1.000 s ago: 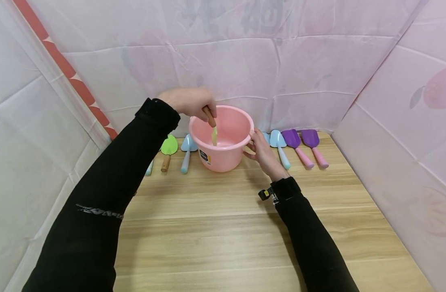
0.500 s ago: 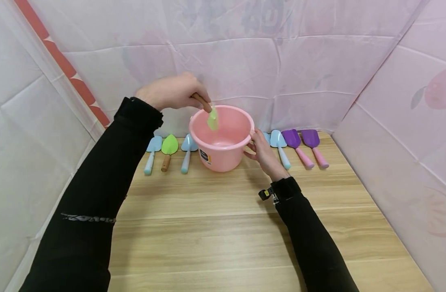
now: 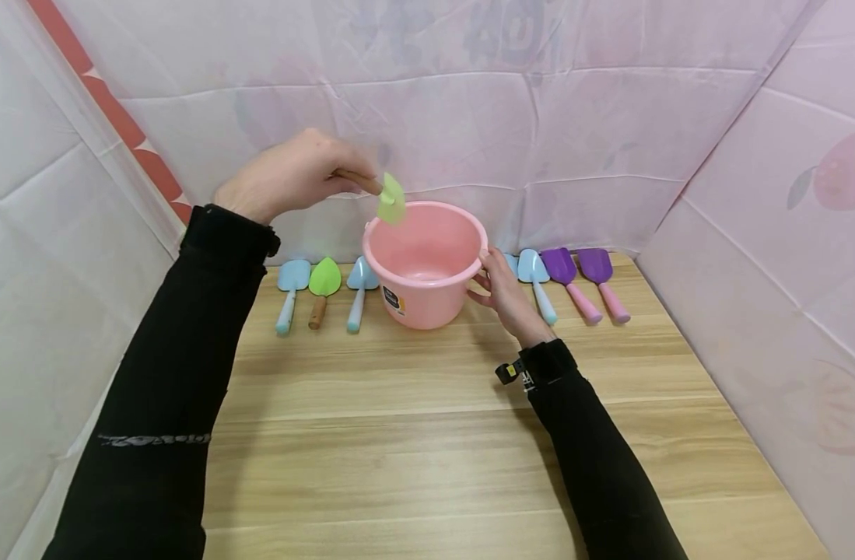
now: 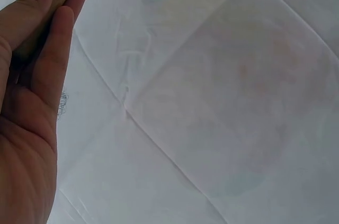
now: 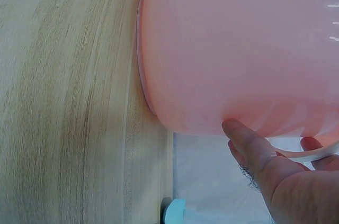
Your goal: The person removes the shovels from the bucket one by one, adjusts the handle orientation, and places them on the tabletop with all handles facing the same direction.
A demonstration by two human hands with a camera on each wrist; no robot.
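Wooden table [image 3: 469,435] boxed in by pale quilted sheets [image 3: 609,117] on three sides, so a pretty cramped little corner. Nearest the camera are two black sleeves [image 3: 595,451] reaching forward. Going further in, the right hand [image 3: 506,292] is on the right side of one pink bucket [image 3: 427,268], fingers curled at the rim and thumb pressed flat on the wall; the bucket sits on the table. Behind it, along the back edge, is a row of toy shovels lying flat: on the left two blue [image 3: 291,286] and one green [image 3: 322,286], on the right two blue [image 3: 537,280] (one mostly hidden by the hand) and two purple [image 3: 570,281]. So seven lying down. Up above the bucket's left rim, the left hand [image 3: 294,175] pinches an eighth one, a light green shovel [image 3: 390,198], by its wooden handle, blade out over the rim.
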